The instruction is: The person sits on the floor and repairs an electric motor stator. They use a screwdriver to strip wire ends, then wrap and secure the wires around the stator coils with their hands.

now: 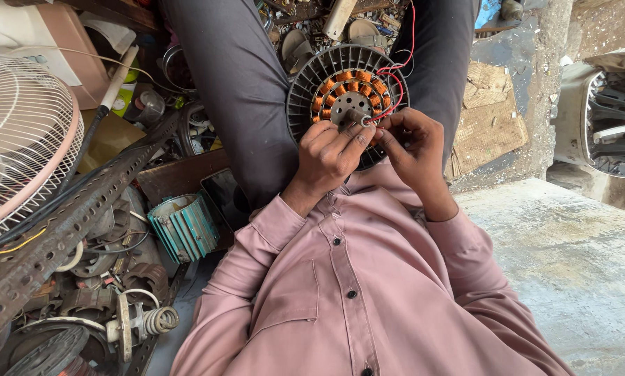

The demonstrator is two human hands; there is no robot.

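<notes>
Both hands meet at lap level over fan motor (347, 90), which rests between the knees. Left hand (330, 154) curled, fingertips pinching at the motor's near edge. Right hand (411, 143) closed, pinching red wires (396, 87) running up from copper windings (350, 85).
</notes>
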